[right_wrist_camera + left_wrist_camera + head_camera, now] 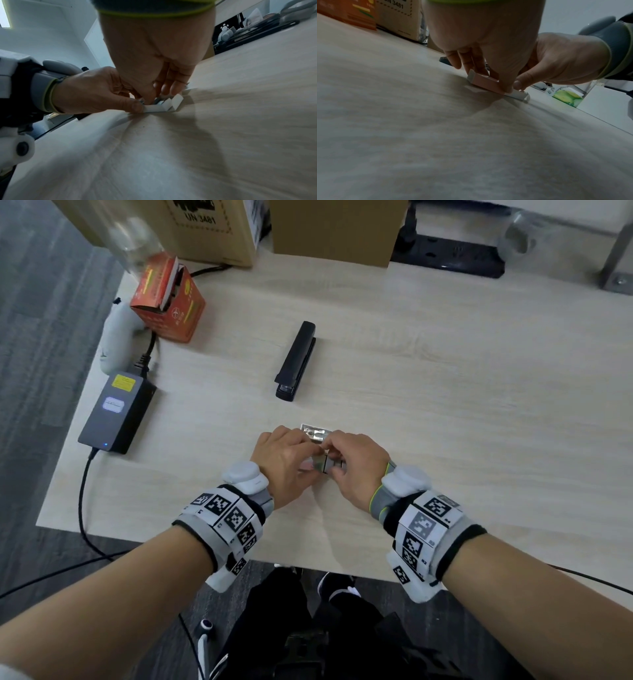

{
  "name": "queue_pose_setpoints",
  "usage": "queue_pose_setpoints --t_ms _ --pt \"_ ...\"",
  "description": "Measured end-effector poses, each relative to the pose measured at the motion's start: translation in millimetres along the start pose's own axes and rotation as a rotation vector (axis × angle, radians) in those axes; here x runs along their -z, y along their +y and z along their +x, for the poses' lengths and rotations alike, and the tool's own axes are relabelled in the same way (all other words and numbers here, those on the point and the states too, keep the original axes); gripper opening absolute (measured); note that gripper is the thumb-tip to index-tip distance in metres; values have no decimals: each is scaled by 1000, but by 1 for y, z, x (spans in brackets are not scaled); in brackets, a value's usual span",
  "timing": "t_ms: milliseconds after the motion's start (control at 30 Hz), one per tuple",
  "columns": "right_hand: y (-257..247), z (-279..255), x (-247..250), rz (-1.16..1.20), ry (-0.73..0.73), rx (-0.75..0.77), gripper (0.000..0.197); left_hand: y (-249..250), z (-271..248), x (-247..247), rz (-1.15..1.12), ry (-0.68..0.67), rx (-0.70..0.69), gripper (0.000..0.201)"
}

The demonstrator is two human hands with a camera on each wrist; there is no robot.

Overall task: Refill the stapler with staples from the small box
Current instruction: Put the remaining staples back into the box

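both hands, left hand (286,457) and right hand (356,463), pinch the box (330,465); the shut stapler (296,361) lies at 12 o'clock, long axis toward them.

Tabletop (445,405): pale wood-grain finish, matt, smooth. Stapler (296,361): black plastic shell, slight sheen. Small box (485,83): thin matt card, pale pink sleeve over white tray; shiny metal staples (313,432) inside. Orange carton (169,299): printed glossy card. Power brick (116,412): dark matt plastic.
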State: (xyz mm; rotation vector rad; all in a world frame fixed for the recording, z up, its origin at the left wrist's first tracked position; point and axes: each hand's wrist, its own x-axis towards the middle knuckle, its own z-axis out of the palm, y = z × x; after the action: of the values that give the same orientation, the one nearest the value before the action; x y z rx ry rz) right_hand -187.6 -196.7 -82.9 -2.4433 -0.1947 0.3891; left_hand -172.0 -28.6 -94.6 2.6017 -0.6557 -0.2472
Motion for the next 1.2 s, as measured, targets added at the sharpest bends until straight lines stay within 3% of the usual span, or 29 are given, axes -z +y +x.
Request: queue_pose_setpoints --t_ms 367,500,700,900,1033,1200 --pt "-15 -1 3 -172 -35 -17 24 2 4 4 -23 -7 17 26" --pt "-19 4 6 -211 -83 -131 18 3 4 6 -30 -32 34 25" --pt "-17 4 4 -154 -27 -44 26 1 5 7 -26 -80 34 30" --pt "-11 7 15 -20 -125 -165 22 1 4 7 -40 -57 17 42" --pt "-9 3 25 74 -150 -194 20 1 4 8 -33 -62 14 34" --pt "1 -1 40 160 -70 -213 19 1 3 5 -13 -24 -22 33"
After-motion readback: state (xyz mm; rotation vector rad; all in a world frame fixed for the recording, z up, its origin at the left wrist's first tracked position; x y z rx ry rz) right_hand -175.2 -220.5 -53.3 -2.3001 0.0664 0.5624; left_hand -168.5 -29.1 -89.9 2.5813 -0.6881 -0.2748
